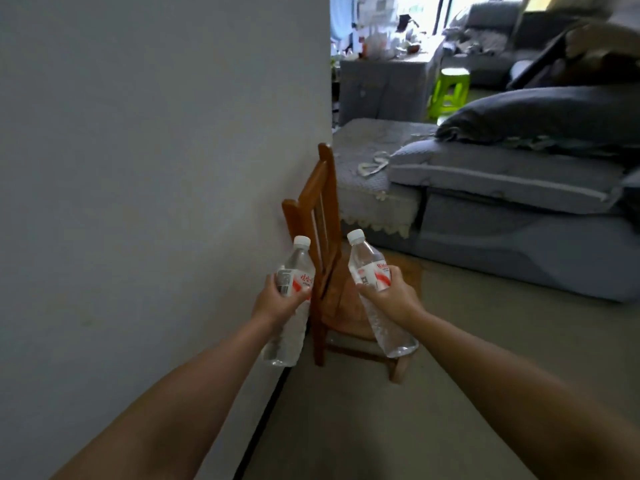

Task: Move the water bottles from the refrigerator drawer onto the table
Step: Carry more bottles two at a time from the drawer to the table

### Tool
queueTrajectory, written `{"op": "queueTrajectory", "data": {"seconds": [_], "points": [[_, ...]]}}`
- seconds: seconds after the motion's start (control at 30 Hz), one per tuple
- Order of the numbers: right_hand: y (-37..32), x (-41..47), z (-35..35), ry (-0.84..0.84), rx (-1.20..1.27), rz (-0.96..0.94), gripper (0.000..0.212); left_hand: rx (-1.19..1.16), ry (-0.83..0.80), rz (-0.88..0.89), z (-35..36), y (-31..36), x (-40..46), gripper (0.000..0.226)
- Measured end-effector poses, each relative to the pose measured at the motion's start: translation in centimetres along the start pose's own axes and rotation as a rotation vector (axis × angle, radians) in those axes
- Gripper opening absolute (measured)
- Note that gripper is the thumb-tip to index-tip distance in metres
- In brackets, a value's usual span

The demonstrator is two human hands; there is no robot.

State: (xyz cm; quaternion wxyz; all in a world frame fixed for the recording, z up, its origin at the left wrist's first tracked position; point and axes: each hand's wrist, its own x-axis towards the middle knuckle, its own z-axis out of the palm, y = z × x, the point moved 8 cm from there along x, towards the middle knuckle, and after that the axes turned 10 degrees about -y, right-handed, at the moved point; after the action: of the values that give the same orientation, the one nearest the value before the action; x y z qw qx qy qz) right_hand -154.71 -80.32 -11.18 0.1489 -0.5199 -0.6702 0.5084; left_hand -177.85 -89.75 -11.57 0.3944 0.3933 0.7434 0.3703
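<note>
I carry two clear water bottles with white caps and red-and-white labels, one in each hand. My left hand (277,301) grips the left bottle (294,268) round its label, cap pointing up and away. My right hand (393,296) grips the right bottle (367,263) at its middle, and that bottle tilts with its cap to the upper left. Both arms reach forward in front of me. Neither the refrigerator drawer nor the table is in view.
A white wall (156,168) fills the left side. A small wooden chair (323,216) stands against its corner just beyond the bottles. A grey sofa (502,202) lies to the right, a green stool (450,91) farther back. Pale floor (450,393) stretches ahead.
</note>
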Motion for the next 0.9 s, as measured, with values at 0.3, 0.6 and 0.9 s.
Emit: {"op": "queueTrajectory", "data": {"seconds": [0.3, 0.6, 0.9], "points": [[7.9, -1.2, -9.8, 0.248, 0.133, 0.182, 0.062, 0.068, -0.353, 0.135, 12.7, 6.9, 6.8, 0.061], [17.0, -2.9, -24.3, 0.433, 0.206, 0.253, 0.058, 0.179, -0.556, 0.194, 30.2, 16.2, 10.0, 0.056], [24.6, -6.0, -39.7, 0.606, 0.197, 0.315, 0.051, 0.224, -0.67, 0.243, 47.3, 25.5, 11.1, 0.047]]}}
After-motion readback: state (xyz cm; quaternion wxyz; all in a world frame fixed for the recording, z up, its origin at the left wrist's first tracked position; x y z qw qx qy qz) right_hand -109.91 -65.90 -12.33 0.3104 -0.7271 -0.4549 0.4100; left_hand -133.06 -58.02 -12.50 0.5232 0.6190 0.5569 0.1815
